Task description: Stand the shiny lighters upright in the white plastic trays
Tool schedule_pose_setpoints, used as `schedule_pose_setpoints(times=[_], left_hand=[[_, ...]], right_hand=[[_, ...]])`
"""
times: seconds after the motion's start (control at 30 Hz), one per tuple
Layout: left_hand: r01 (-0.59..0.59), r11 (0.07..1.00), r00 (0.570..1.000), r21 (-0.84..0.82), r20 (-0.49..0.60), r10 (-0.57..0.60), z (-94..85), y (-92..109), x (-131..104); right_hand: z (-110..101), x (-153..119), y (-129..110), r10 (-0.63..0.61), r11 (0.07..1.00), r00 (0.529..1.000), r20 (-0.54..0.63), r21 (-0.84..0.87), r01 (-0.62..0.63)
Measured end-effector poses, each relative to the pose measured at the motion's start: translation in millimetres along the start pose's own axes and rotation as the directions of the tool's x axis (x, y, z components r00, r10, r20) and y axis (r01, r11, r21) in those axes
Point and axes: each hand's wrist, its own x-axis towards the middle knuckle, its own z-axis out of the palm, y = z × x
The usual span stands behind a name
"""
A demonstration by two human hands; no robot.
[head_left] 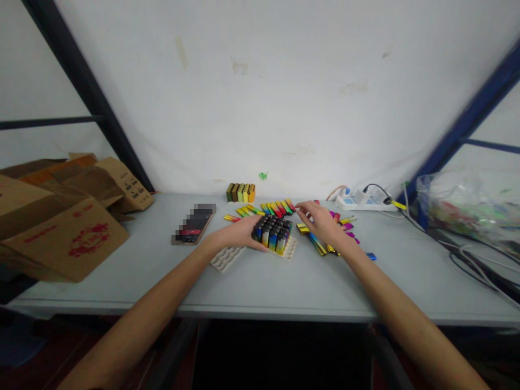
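Note:
A block of upright lighters (273, 234) with black tops and shiny rainbow sides stands in a pale dimpled tray (290, 249). My left hand (242, 233) wraps the block's left side, thumb in front and the other fingers partly hidden behind it. To the right, my right hand (319, 219) is closed in a pinch beside the end of a row of shiny multicoloured lighters (278, 208); what its fingertips hold, if anything, is too small to make out. More loose shiny pieces (317, 244) lie under and around this hand. A second dimpled tray (227, 258) rests below my left wrist.
A phone (195, 223) lies left of my left hand. Cardboard boxes (81, 233) crowd the table's left end. Against the wall stands a yellow-and-brown block of lighters (241, 193). At right are a power strip (363, 203), cables and a clear plastic bag (467, 206).

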Motion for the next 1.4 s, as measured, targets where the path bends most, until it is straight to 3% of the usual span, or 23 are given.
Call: schedule_pose_setpoints(times=[0.07, 0.17, 0.27, 0.4, 0.57, 0.73, 0.97, 1.07, 1.17, 1.3, 1.4], left_hand=[[0.017, 1.0, 1.0, 0.009, 0.004, -0.017, 0.1, -0.2, 0.3], [0.021, 1.0, 1.0, 0.009, 0.008, -0.021, 0.3, -0.7, 0.6], [-0.007, 1.0, 1.0, 0.004, 0.002, 0.007, 0.9, -1.7, 1.0], [-0.036, 0.999, 0.999, -0.011, -0.025, 0.036, 1.6, -2.2, 1.3], [-0.034, 0.999, 0.999, -0.018, -0.015, 0.034, 0.7, -0.7, 1.3], [-0.018, 1.0, 1.0, -0.001, -0.001, 0.018, -0.2, -0.6, 1.2], [-0.013, 1.0, 1.0, 0.008, 0.002, 0.013, -1.4, 0.7, 0.3], [-0.02, 1.0, 1.0, -0.003, -0.005, 0.02, -1.8, 0.8, 0.4], [-0.013, 1.0, 1.0, -0.008, -0.005, 0.013, -1.3, -0.4, 0.7], [-0.003, 1.0, 1.0, -0.007, 0.0, 0.003, 0.0, -2.7, 0.9], [0.0, 1.0, 1.0, -0.003, 0.003, 0.0, 0.4, -3.4, 0.6]], right_hand=[[11.4, 2.0, 19.8, -0.058, 0.998, 0.997, 0.046, -0.031, 0.06], [27.6, 3.8, 37.7, -0.043, 0.996, 0.986, 0.159, -0.076, 0.055], [38.2, 5.7, 40.6, 0.029, 0.995, 0.956, 0.291, -0.099, 0.0], [36.5, 8.3, 34.3, 0.089, 0.992, 0.93, 0.357, -0.112, -0.053], [20.1, 12.2, 29.7, 0.139, 0.978, 0.938, 0.316, -0.192, -0.08], [22.7, 13.2, 32.1, 0.278, 0.925, 0.922, 0.27, -0.333, -0.181], [27.5, 8.2, 40.4, 0.346, 0.915, 0.92, 0.187, -0.284, -0.286], [23.4, 9.7, 44.3, 0.337, 0.931, 0.937, 0.089, -0.18, -0.318], [19.3, 12.6, 46.1, 0.374, 0.924, 0.927, 0.002, 0.089, -0.373], [16.1, 13.6, 37.6, 0.479, 0.712, 0.878, 0.004, 0.583, -0.392], [13.6, 11.9, 23.8, 0.483, 0.55, 0.873, 0.064, 0.754, -0.359]])
